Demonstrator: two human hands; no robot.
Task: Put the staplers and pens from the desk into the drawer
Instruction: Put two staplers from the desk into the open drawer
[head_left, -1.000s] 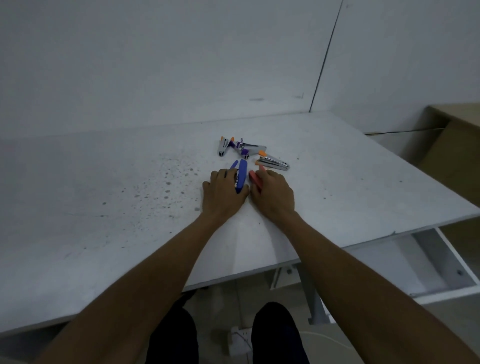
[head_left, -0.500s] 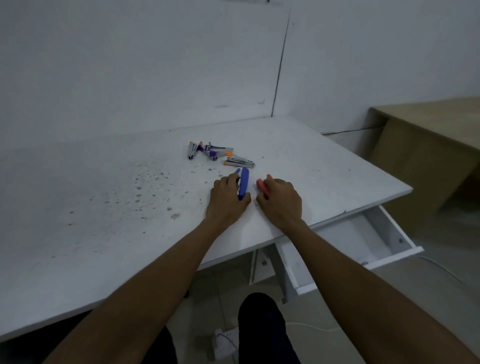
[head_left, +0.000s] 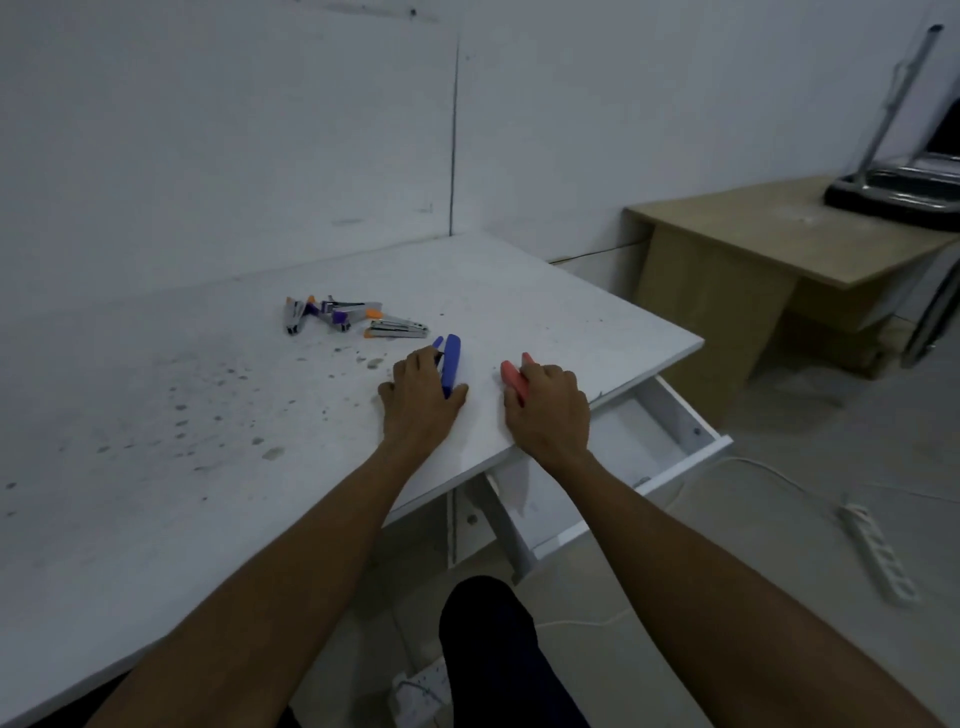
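Note:
My left hand (head_left: 422, 400) is closed around a blue stapler (head_left: 451, 358) on the white desk (head_left: 208, 467). My right hand (head_left: 545, 410) grips a red stapler (head_left: 513, 378) near the desk's right edge. Several small silver staplers with purple and orange parts (head_left: 353, 317) lie in a loose group farther back on the desk. The white drawer (head_left: 675, 415) stands pulled out below the desk's right edge, just right of my right hand. No pens show in this view.
A tan wooden desk (head_left: 779, 249) stands at the right with a black and silver device (head_left: 893, 187) on it. A white power strip (head_left: 878, 551) and cable lie on the floor. Dark specks mark the desk's left half.
My view has swung right, so the drawer shows more fully. My right hand has carried the red stapler rightwards, away from my left hand and towards the desk edge above the drawer.

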